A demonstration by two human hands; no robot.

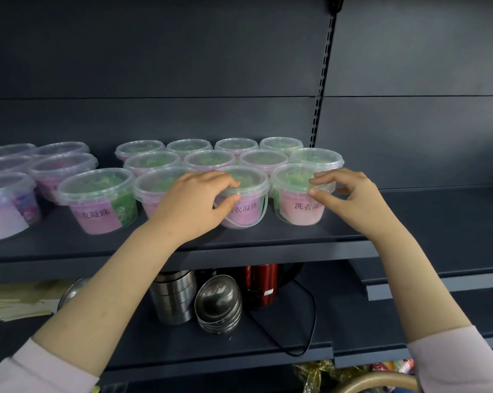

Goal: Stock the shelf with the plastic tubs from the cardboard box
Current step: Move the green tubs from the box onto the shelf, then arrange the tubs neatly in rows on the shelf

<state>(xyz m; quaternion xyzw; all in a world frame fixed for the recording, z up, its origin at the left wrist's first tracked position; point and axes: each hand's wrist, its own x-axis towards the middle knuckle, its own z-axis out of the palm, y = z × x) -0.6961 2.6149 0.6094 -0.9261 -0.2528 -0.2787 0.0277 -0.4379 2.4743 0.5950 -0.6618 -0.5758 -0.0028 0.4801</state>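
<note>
Tubs (208, 160) stand in rows on the dark shelf (426, 214). I see my left hand (195, 201) pinching the lid rim of the front middle tub (249, 211) at its 9 o'clock edge. My right hand (350, 194) pinches the front right tub (299, 205) at 3 o'clock. Steel bowls (218, 304) sit below, at 6 o'clock.

A shop, seen at its display shelving.
A dark metal shelf (268, 246) hung on a slotted upright (323, 80) carries identical labelled plastic tubs (98, 199) in 3 neat rows; the lower shelf (211, 355) holds stacked steel bowls (218, 304), steel canisters (174, 299) and a stickered red kettle (261, 282).
</note>
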